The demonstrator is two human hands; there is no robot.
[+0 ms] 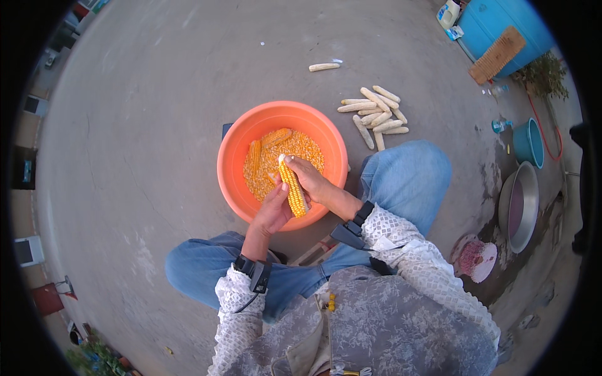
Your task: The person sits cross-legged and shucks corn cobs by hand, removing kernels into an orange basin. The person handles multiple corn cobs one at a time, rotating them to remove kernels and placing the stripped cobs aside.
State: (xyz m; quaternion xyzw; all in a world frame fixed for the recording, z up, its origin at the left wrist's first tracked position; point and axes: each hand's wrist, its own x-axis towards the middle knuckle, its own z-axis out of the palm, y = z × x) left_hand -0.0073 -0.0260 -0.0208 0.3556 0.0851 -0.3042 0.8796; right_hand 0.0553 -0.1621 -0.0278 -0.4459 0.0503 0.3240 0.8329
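Note:
Both hands grip one ear of yellow corn (293, 190) above an orange plastic basin (235, 188). My left hand (276, 207) wraps its lower left side, thumb along the kernels. On the upper right, my right hand (308, 178) has its thumb near the pale tip. A bare strip of cob shows along the ear's right edge. Loose corn kernels (305, 145) cover the basin's bottom. Two more ears lie on them, one upright in view (255, 157) and one slanted (276, 137). A pale piece beside my left fingers is mostly hidden.
Several stripped cobs (376, 110) lie piled on the concrete right of the basin; a single cob (324, 67) lies farther off. Along the right stand a blue barrel (508, 19), a wooden washboard (497, 55), a teal bucket (527, 143) and a metal basin (531, 207). My bent knees flank the basin.

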